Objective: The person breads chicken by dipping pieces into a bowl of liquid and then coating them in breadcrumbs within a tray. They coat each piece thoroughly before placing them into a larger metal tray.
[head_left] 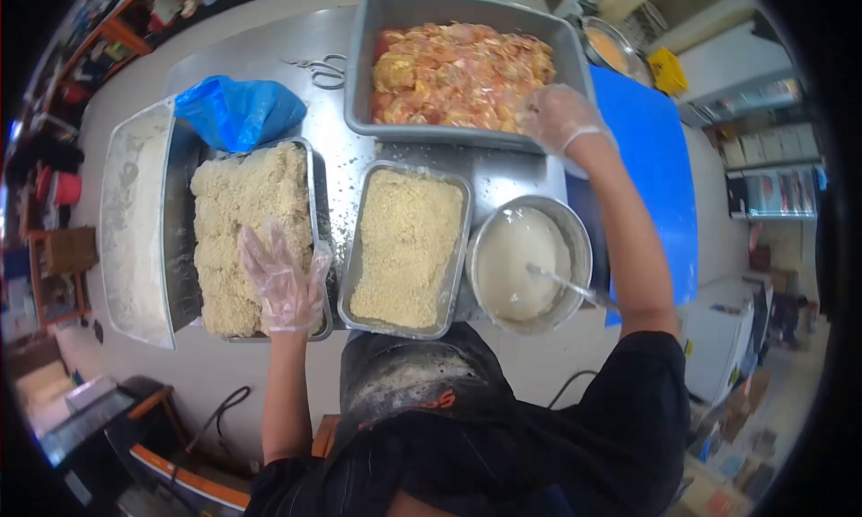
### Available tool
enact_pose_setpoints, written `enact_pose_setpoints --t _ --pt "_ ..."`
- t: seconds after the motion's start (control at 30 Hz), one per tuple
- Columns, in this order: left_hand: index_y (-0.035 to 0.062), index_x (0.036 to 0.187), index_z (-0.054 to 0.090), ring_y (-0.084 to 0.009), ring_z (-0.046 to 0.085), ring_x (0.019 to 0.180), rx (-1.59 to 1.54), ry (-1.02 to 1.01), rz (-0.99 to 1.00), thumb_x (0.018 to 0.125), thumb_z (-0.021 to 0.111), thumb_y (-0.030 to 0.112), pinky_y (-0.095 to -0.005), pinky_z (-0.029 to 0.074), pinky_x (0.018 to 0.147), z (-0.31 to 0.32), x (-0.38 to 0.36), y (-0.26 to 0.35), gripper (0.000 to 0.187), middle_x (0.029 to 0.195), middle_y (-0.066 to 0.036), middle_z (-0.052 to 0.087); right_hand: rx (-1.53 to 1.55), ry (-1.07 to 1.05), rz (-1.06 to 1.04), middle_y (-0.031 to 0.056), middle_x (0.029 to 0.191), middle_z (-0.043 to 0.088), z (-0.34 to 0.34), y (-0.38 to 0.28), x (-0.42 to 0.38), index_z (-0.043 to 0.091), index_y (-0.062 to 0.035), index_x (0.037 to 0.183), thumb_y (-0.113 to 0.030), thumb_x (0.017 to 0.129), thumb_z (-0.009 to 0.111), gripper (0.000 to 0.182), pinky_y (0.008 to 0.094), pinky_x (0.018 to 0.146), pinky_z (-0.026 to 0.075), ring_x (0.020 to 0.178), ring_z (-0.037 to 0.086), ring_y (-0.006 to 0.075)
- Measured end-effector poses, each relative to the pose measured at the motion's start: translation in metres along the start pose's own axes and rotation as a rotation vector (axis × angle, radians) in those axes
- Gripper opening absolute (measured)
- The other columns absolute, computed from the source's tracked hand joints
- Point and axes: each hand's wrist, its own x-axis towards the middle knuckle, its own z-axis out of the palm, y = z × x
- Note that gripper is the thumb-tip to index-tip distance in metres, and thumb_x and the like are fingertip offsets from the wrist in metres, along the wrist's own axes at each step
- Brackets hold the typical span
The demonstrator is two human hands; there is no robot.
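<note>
My left hand (280,283), in a clear plastic glove, lies with fingers spread on crumb-coated pieces (235,194) heaped in a metal tray (321,247). My right hand (561,120), gloved the same way, reaches over the near right corner of a grey tub (440,136). Its fingers curl around raw marinated meat (467,68) at the edge of the pile; the fingertips are partly hidden. Between my arms stands a smaller tray (462,238) of pale crumbs (409,238). Right of it, a steel bowl (584,220) holds whitish batter (516,256) with a metal utensil (575,286) leaning in it.
A long metal pan (135,220) dusted with flour stands at the left edge. A blue plastic bag (241,108) rests behind the coated pieces, and scissors (328,70) lie beside the tub. A blue board (660,176) covers the right side. Another bowl (611,48) sits behind.
</note>
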Motion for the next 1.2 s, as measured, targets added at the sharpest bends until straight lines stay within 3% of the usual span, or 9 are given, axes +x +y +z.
enact_pose_setpoints --t 0.17,0.37,0.4,0.5,0.7,0.73,0.87,1.1,1.2 --pt "-0.0007 0.150 0.031 -0.0507 0.023 0.141 -0.087 0.124 -0.130 0.094 0.059 0.032 -0.0559 0.024 0.114 -0.014 -0.031 0.012 0.071 0.155 -0.033 0.019 0.098 0.045 -0.426 0.0187 0.097 0.069 0.028 -0.012 0.110 0.072 -0.0071 0.101 -0.026 0.084 0.062 0.027 0.0451 0.085 0.051 0.097 0.065 0.0358" --pt "-0.0002 0.148 0.035 -0.0492 0.028 0.139 -0.032 0.171 -0.262 0.092 0.060 0.026 -0.0560 0.024 0.114 -0.046 -0.069 0.025 0.066 0.153 -0.033 0.025 -0.030 0.209 -0.838 0.0206 0.096 0.067 0.094 -0.076 0.218 0.068 -0.0075 0.106 -0.008 0.082 0.060 0.025 0.0455 0.082 0.051 0.095 0.065 0.0362" --pt "-0.0002 0.147 0.036 -0.0490 0.030 0.139 -0.023 0.180 -0.294 0.092 0.060 0.025 -0.0556 0.025 0.114 -0.051 -0.076 0.024 0.065 0.153 -0.033 0.025 -0.054 -0.010 -0.711 0.0210 0.097 0.067 0.085 -0.087 0.222 0.067 -0.0070 0.104 -0.001 0.079 0.060 0.026 0.0435 0.081 0.052 0.092 0.065 0.0372" --pt "-0.0003 0.145 0.038 -0.0482 0.033 0.137 -0.003 0.212 -0.395 0.092 0.061 0.024 -0.0542 0.027 0.113 -0.061 -0.100 0.019 0.063 0.152 -0.032 0.028 -0.144 0.000 -0.718 0.0191 0.110 0.067 0.084 -0.082 0.240 0.070 -0.0077 0.107 0.006 0.074 0.061 0.037 0.0427 0.090 0.053 0.106 0.064 0.0372" --pt "0.0005 0.141 0.042 -0.0468 0.041 0.132 0.006 0.267 -0.568 0.091 0.063 0.018 -0.0510 0.034 0.109 -0.057 -0.142 -0.001 0.057 0.148 -0.031 0.036 0.467 0.028 -0.408 0.0137 0.093 0.065 0.026 -0.053 0.216 0.070 -0.0072 0.113 -0.002 0.081 0.051 0.037 0.0337 0.078 0.051 0.085 0.062 0.0225" --pt "0.0004 0.140 0.044 -0.0461 0.043 0.131 0.007 0.270 -0.562 0.091 0.063 0.018 -0.0503 0.035 0.109 -0.058 -0.142 -0.004 0.055 0.147 -0.030 0.039 0.499 0.045 -0.446 0.0073 0.086 0.062 0.032 -0.040 0.228 0.068 -0.0048 0.113 -0.007 0.083 0.050 0.035 0.0282 0.073 0.049 0.073 0.054 0.0153" --pt "-0.0002 0.134 0.049 -0.0428 0.049 0.127 -0.154 0.297 -0.476 0.092 0.063 0.020 -0.0478 0.038 0.107 -0.061 -0.114 -0.012 0.049 0.140 -0.026 0.049 1.000 -0.004 -0.598 0.0010 0.092 0.064 0.016 -0.018 0.210 0.061 -0.0021 0.122 -0.010 0.086 0.055 0.037 0.0242 0.069 0.050 0.072 0.055 0.0090" --pt "-0.0021 0.133 0.051 -0.0316 0.060 0.118 -0.819 0.168 0.088 0.090 0.068 0.030 -0.0399 0.049 0.099 -0.102 0.063 0.021 0.056 0.132 -0.022 0.057 1.263 -0.162 -0.674 0.0102 0.108 0.067 -0.055 -0.052 0.108 0.055 -0.0009 0.128 -0.014 0.087 0.065 0.044 0.0331 0.081 0.057 0.095 0.068 0.0179" --pt "-0.0023 0.134 0.049 -0.0290 0.063 0.111 -1.066 0.046 0.152 0.088 0.073 0.032 -0.0386 0.051 0.097 -0.102 0.135 0.053 0.062 0.131 -0.018 0.058 1.415 -0.220 -0.731 0.0133 0.111 0.067 -0.072 -0.079 0.053 0.055 0.0007 0.128 -0.011 0.086 0.064 0.045 0.0365 0.086 0.057 0.098 0.068 0.0226"
